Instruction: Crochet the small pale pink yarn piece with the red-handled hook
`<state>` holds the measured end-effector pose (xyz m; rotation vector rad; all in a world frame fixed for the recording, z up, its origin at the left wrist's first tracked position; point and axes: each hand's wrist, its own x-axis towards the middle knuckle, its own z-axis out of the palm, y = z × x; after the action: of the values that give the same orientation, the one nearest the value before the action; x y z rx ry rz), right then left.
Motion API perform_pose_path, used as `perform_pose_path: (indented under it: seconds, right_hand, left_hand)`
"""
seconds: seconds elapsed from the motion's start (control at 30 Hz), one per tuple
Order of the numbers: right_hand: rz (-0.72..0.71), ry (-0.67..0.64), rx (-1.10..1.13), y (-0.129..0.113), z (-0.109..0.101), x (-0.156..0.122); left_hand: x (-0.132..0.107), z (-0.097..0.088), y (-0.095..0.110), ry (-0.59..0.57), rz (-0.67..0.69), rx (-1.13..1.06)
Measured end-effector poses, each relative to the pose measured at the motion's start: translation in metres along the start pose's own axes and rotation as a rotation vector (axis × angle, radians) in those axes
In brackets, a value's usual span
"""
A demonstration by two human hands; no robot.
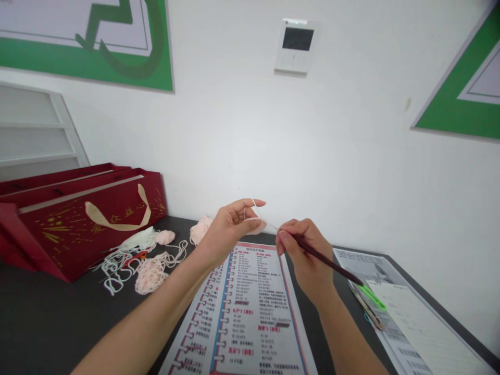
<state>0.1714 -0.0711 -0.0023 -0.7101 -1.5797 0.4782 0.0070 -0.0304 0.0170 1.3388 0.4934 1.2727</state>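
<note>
My left hand point(234, 221) pinches a small pale pink crochet piece point(257, 227) between thumb and fingers, above the table. A strand of yarn point(255, 206) runs up over its raised index finger. My right hand point(307, 250) grips a crochet hook point(328, 261) with a long dark red handle, held much like a pen. The hook's thin metal shaft points left and reaches the crochet piece. Whether a loop sits on its tip is too small to tell. Below both hands lies a printed pattern sheet point(258, 291) with red headings.
Red gift bags point(101, 219) stand at the left against the wall. Beside them are a tangle of white yarn point(117, 271), a pale pink yarn heap point(150, 274) and another ball point(201, 228). At right are papers point(414, 312), a green tool point(373, 297) and metal snips point(365, 310).
</note>
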Motion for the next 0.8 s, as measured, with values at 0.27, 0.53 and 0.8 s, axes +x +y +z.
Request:
perform_pose_path:
  seconds: [0.27, 0.53, 0.8]
  right_hand:
    - [-0.131, 0.082, -0.293, -0.002, 0.013, -0.008]
    - [-0.508, -0.119, -0.465, 0.028, -0.002, 0.001]
    - [-0.554, -0.114, -0.738, 0.031, 0.003, 0.001]
  left_hand:
    - [-0.004, 0.008, -0.008, 0.112, 0.138, 0.299]
    - [-0.003, 0.010, -0.006, -0.052, -0.134, -0.045]
    - [0.004, 0.009, -0.017, 0.075, -0.058, -0.046]
